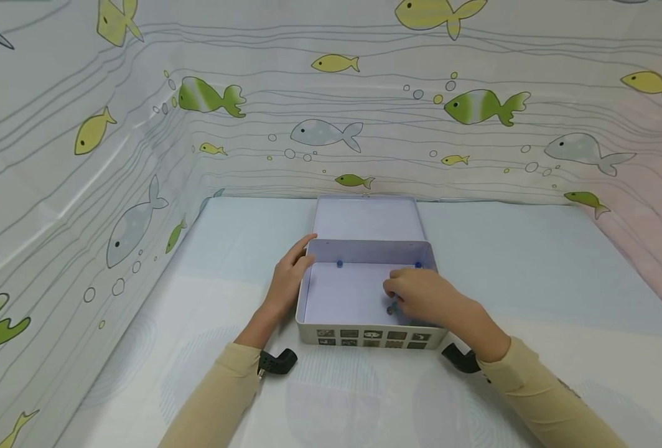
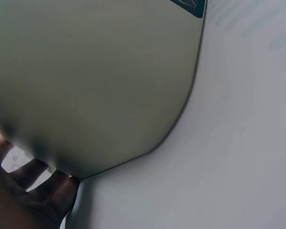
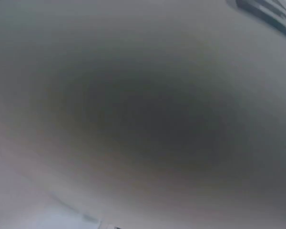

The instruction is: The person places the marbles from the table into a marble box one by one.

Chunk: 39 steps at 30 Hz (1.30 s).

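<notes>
1. As seen from the head view, an open white tin box (image 1: 308, 311) is set on a pale table (image 1: 532, 261), near the middle, with its lid (image 1: 364, 218) tipped back on the far side.
2. The left hand (image 1: 292, 274) is laid against the box's left wall, fingers fairly straight and close together, with the fingertips reaching the far left corner at the hinge.
3. The right hand (image 1: 420, 295) is lowered inside the box toward its right side, fingers curled downward; a small dark object (image 1: 390, 309) is seen just at the fingertips, but whether it is pinched cannot be told.
4. Two small blue dots (image 1: 339, 264) are seen on the box's far inner wall, one left and one right.
5. A row of small dark picture squares (image 1: 372, 336) is printed along the box's near outer wall.
6. Beige sleeves (image 1: 219, 398) are worn on both arms, with black wrist mounts (image 1: 277, 361) at the cuffs.
7. A curtain printed with fish (image 1: 331, 134) is hung around the table on the left, far and right sides.
8. In the left wrist view, the box's rounded outer wall (image 2: 95, 86) fills most of the picture; the right wrist view is blurred.
</notes>
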Motion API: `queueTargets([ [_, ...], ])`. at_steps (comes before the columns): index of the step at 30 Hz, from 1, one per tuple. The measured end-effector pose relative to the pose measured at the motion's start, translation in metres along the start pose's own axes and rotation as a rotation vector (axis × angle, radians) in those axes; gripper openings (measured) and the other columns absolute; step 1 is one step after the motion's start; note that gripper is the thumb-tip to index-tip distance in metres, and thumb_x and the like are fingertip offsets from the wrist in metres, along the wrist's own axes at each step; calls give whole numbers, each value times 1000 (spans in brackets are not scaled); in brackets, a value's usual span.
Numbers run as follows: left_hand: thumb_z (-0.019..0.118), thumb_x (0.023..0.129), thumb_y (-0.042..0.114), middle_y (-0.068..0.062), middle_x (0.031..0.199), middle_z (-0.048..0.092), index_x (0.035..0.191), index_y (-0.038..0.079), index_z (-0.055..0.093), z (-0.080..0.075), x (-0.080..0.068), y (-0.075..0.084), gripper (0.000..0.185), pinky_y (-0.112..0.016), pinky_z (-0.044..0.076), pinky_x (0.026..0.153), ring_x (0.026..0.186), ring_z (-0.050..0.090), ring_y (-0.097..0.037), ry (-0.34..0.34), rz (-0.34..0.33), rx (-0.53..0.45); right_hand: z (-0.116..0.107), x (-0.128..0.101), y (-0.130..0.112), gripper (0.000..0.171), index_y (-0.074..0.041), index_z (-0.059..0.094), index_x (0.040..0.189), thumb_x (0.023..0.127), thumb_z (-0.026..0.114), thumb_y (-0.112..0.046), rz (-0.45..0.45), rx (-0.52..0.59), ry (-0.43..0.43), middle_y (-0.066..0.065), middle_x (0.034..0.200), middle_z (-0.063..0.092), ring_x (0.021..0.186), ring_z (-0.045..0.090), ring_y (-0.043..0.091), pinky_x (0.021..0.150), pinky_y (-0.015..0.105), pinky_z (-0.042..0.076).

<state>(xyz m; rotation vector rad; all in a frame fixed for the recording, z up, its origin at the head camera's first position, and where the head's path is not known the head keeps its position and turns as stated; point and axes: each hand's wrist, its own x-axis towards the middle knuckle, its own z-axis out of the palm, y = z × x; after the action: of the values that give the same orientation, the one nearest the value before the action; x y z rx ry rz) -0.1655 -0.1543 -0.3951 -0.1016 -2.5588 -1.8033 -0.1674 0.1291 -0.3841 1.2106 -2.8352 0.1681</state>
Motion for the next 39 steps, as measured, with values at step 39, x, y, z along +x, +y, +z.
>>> queueTargets([
  [39,43,104,33,5,156,43,149,42,41,5,16,-32,46,-55,30,118,145,40,-24,16,6,-5,-44,-19,28,19,-10,72,103,87,66,0,118,159,65,3,102,69,89,64,16,79,37,56],
])
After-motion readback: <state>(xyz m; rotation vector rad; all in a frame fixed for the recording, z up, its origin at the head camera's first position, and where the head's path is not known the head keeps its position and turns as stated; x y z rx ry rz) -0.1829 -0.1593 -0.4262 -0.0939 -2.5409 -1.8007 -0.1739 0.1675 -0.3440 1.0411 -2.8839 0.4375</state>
